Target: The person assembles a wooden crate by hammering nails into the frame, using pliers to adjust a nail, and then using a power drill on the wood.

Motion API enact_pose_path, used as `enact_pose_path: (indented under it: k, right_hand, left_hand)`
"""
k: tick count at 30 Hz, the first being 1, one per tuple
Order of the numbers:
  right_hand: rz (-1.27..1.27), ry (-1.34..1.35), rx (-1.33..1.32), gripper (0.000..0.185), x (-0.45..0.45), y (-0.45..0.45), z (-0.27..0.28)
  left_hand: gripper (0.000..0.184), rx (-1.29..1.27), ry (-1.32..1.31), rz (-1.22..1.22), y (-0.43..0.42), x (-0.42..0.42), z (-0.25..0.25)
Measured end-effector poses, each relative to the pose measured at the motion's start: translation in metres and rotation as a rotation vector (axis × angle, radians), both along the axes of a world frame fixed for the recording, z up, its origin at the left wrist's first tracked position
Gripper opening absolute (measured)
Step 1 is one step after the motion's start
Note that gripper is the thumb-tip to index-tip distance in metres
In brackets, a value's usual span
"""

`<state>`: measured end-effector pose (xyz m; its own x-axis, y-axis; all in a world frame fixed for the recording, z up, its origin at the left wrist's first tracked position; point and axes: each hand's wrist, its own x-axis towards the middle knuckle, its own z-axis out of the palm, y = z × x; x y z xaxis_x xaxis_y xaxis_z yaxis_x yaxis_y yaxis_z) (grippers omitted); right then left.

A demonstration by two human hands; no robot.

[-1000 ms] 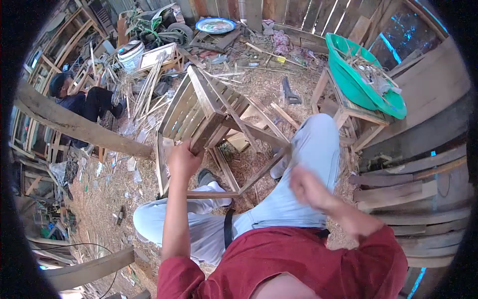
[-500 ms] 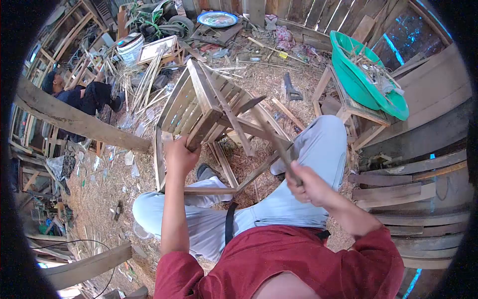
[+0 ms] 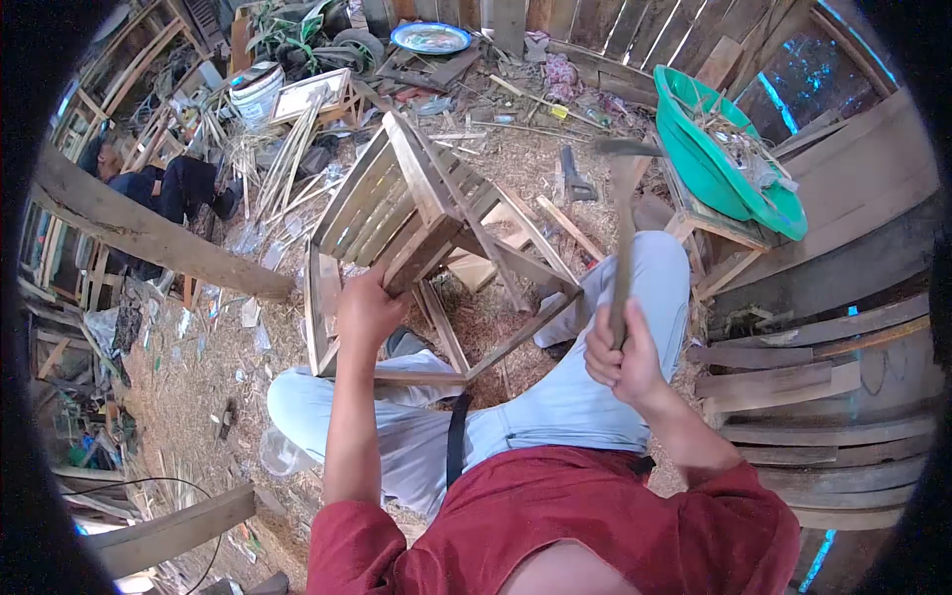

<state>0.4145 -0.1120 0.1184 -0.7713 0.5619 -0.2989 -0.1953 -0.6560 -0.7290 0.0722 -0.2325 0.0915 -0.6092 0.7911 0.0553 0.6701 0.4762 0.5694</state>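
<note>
A slatted wooden chair [image 3: 420,177] lies tipped between my knees, its slats facing the far left. My left hand [image 3: 365,315] is wrapped round a short thick rail of it at the near corner. In my right hand [image 3: 627,359] is a hammer [image 3: 623,253], held by its long handle. The hammer's head, blurred, points away from me over the right knee, apart from the chair. A thin wooden strip [image 3: 476,228] slants across the chair's upper side; whether it is fastened cannot be seen.
A handsaw [image 3: 575,177] lies on the shavings ahead. At right, a green basin [image 3: 694,164] of scraps rests on a wooden stand [image 3: 727,230]. A wooden beam [image 3: 159,243] crosses at left, with another person [image 3: 193,188] beyond it. Loose sticks [image 3: 296,149] lie ahead left.
My right hand has swung the hammer up and to the right, away from the chair's corner. The left hand keeps its grip, and the chair has barely shifted.
</note>
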Motion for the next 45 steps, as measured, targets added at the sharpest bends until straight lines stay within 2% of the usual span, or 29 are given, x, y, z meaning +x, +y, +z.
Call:
enact_pose_path:
  k: [1, 4, 5, 8, 9, 12, 13, 16, 17, 20, 21, 24, 25, 28, 29, 32, 33, 36, 37, 40, 41, 44, 45]
  right_hand:
    - [-0.097, 0.116, -0.031, 0.059, -0.006, -0.006, 0.001]
    - [0.377, -0.491, 0.055, 0.058, -0.001, -0.021, -0.017]
    - [0.382, -0.341, -0.036, 0.058, 0.004, -0.024, -0.019]
    - [0.186, -0.236, -0.179, 0.057, 0.003, -0.012, -0.015]
    - [0.061, -0.083, -0.150, 0.056, 0.001, -0.010, -0.018]
    - [-0.064, -0.132, -0.174, 0.056, -0.010, -0.021, -0.022]
    - [0.235, -0.437, 0.215, 0.057, -0.009, -0.023, -0.032]
    - [0.362, -0.354, -0.163, 0.057, -0.003, -0.017, -0.018]
    - [0.240, -0.366, -0.169, 0.058, -0.008, -0.012, -0.007]
    - [-0.090, 0.063, -0.050, 0.059, -0.013, 0.000, -0.002]
    - [-0.203, 0.076, -0.095, 0.060, -0.018, -0.012, -0.006]
    - [0.450, -0.323, -0.169, 0.061, -0.014, -0.023, -0.012]
    - [0.426, -0.337, -0.153, 0.061, -0.011, -0.020, -0.005]
    - [0.072, -0.235, -0.136, 0.060, -0.013, 0.003, -0.009]
    - [-0.013, -0.041, -0.126, 0.059, -0.015, 0.005, -0.010]
    - [0.297, -0.545, 0.144, 0.059, -0.019, -0.013, -0.023]
    - [0.435, -0.339, -0.190, 0.059, -0.016, -0.016, -0.015]
    - [0.285, -0.315, -0.186, 0.059, -0.011, 0.004, -0.010]
    - [0.161, -0.176, -0.140, 0.059, -0.012, 0.007, -0.009]
    - [0.056, -0.298, -0.116, 0.058, -0.024, -0.012, -0.010]
    - [0.378, -0.495, -0.038, 0.058, -0.026, -0.017, -0.005]
    - [0.403, -0.435, -0.066, 0.057, -0.013, -0.009, -0.030]
    - [0.255, -0.546, -0.119, 0.057, -0.016, -0.004, -0.028]
  left_hand:
    - [0.029, -0.001, -0.008, 0.008, 0.002, 0.001, 0.000]
    - [0.031, -0.039, -0.021, 0.038, 0.004, 0.004, 0.011]
    - [0.031, -0.016, -0.023, 0.022, 0.004, 0.003, 0.012]
    - [0.031, 0.022, -0.010, -0.002, -0.002, -0.002, 0.009]
    - [0.031, 0.020, 0.009, -0.001, -0.002, -0.003, 0.005]
    - [0.031, 0.001, 0.018, 0.023, -0.002, -0.005, 0.000]
    - [0.031, -0.006, 0.016, 0.029, 0.000, -0.006, 0.000]
    - [0.030, -0.015, -0.037, 0.031, -0.005, -0.014, 0.001]
    - [0.029, -0.015, -0.020, 0.031, -0.006, -0.014, 0.001]
    - [0.028, -0.008, 0.005, 0.044, -0.007, -0.009, 0.006]
    - [0.029, -0.003, -0.001, 0.047, -0.006, -0.008, 0.008]
    - [0.030, 0.003, -0.022, 0.059, -0.003, -0.011, 0.007]
    - [0.030, -0.003, -0.032, 0.067, -0.004, -0.012, 0.004]
    - [0.030, -0.023, 0.020, 0.048, -0.005, -0.011, 0.004]
    - [0.030, -0.013, 0.026, 0.048, -0.005, -0.010, 0.003]
    - [0.030, 0.007, 0.032, 0.046, -0.003, -0.014, 0.000]
    - [0.030, 0.001, 0.018, 0.047, -0.005, -0.017, -0.002]
    - [0.030, -0.003, 0.009, 0.044, -0.007, -0.019, -0.002]
    - [0.030, -0.002, 0.008, 0.045, -0.009, -0.016, 0.000]
    - [0.030, -0.025, 0.023, 0.061, -0.005, -0.016, 0.000]
    - [0.030, -0.018, 0.027, 0.064, -0.005, -0.018, 0.001]
    - [0.031, -0.015, 0.038, 0.076, -0.005, -0.024, 0.005]
    - [0.032, -0.030, 0.032, 0.090, -0.003, -0.025, 0.004]
